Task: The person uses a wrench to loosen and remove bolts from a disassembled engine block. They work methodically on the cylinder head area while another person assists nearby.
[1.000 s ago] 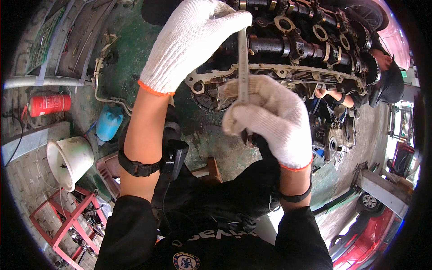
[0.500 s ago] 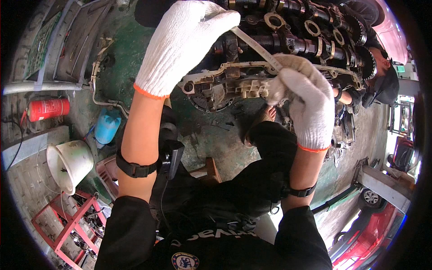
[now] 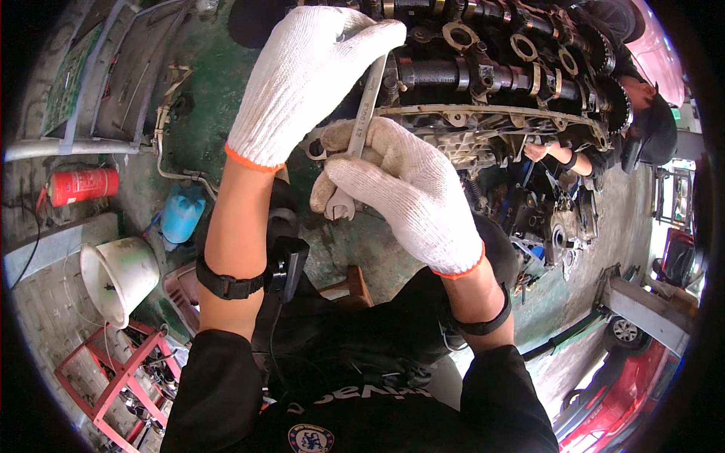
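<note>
A silver combination wrench (image 3: 367, 107) slants between my two gloved hands beside the left end of an engine's cylinder head (image 3: 521, 113). My left hand (image 3: 306, 79), in a white knit glove, is closed over the wrench's far end, which its fingers and thumb hide. My right hand (image 3: 408, 185) is closed round the shank near the open-jaw end, which sticks out below the fingers. Dark camshafts (image 3: 430, 73) with light metal rings lie along the top of the head, right of the wrench. What the wrench's far end sits on is hidden.
A co-worker (image 3: 646, 121) in a dark cap reaches in at the engine's right end. Greasy parts (image 3: 559, 226) lie on the floor at right. Along the left stand a red extinguisher (image 3: 84, 186), a blue jug (image 3: 182, 214), a white bucket (image 3: 124, 275) and a red metal frame (image 3: 113, 374).
My right hand has swung leftward and toward me, turning the wrench from a rightward slant to a steep one. My left hand stays nearly in place. The co-worker's hand has come into view.
</note>
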### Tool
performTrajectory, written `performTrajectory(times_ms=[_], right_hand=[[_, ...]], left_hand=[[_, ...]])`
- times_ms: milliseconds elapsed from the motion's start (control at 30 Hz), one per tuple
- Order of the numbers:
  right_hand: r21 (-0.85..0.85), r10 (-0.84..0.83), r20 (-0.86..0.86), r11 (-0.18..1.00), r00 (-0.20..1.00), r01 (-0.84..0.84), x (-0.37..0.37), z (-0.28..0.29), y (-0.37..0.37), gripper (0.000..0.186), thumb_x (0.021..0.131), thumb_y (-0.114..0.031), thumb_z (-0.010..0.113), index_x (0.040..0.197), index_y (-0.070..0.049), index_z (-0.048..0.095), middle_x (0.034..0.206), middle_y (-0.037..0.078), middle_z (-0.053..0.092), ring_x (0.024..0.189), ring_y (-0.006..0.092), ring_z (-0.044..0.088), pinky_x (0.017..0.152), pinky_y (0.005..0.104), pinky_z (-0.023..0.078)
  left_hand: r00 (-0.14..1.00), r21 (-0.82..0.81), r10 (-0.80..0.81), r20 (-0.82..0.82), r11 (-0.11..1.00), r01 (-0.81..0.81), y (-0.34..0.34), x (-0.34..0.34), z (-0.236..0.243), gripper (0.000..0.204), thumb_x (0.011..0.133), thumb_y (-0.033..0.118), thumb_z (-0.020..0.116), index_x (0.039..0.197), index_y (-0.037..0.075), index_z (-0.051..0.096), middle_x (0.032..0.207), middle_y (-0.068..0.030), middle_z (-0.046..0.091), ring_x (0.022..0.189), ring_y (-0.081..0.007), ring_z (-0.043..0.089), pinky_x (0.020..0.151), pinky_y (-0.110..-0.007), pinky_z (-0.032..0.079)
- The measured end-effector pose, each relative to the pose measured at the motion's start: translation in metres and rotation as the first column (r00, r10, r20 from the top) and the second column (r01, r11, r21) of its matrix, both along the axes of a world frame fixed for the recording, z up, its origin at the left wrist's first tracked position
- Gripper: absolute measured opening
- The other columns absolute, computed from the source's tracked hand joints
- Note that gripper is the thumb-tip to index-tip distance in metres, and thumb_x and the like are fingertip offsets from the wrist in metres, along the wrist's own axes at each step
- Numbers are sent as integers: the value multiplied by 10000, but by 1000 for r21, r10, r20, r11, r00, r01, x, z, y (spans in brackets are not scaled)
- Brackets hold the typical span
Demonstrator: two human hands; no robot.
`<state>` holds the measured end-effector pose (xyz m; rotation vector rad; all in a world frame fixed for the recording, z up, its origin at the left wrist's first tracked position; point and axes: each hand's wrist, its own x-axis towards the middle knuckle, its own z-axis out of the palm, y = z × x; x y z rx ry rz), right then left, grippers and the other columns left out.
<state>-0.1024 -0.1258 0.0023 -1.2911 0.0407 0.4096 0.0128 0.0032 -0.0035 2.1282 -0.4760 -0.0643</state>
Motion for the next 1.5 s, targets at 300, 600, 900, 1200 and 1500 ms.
performTrajectory(times_ms=[300, 600, 900, 1200, 1500], right_hand=[[-165, -82, 93, 982, 992, 96, 4, 14, -27, 344, 995, -96, 533, 1248, 131, 588, 746, 94, 690, 568, 108, 612, 477, 191, 422], [-76, -377, 176, 916, 909, 394, 9, 5, -63, 353, 990, -111, 569, 1228, 146, 608, 797, 123, 703, 652, 141, 640, 659, 237, 510], [-86, -514, 199, 839, 834, 538, 9, 2, -82, 354, 995, -120, 520, 1215, 143, 607, 823, 145, 675, 699, 191, 626, 706, 270, 495], [-41, -526, 224, 836, 820, 548, 9, 2, -87, 269, 978, -62, 551, 1132, 131, 657, 812, 137, 692, 671, 170, 648, 651, 251, 512], [-89, -529, 233, 824, 816, 560, 8, 4, -93, 271, 948, -62, 561, 1105, 138, 653, 787, 149, 689, 640, 178, 626, 644, 248, 499]], left_hand=[[999, 15, 40, 8, 999, -40, 12, -2, 4, 459, 971, 433, 661, 1078, -6, 737, 742, -4, 616, 697, -96, 508, 643, -291, 423], [994, 87, 24, 104, 996, -33, 8, -2, -2, 474, 976, 443, 634, 1097, -4, 736, 704, -51, 603, 645, -119, 500, 617, -306, 420], [993, 100, 2, 114, 995, -13, 7, -2, -2, 430, 981, 418, 641, 1088, 14, 741, 651, -33, 548, 612, -106, 453, 569, -309, 362], [996, 87, 38, 84, 995, -46, 3, -3, -3, 426, 977, 421, 643, 1068, 17, 745, 635, -19, 526, 593, -103, 443, 554, -306, 346], [993, 13, -48, 110, 999, 47, 4, -3, -1, 407, 974, 400, 644, 1016, 6, 735, 683, -32, 563, 645, -111, 481, 608, -302, 389]])
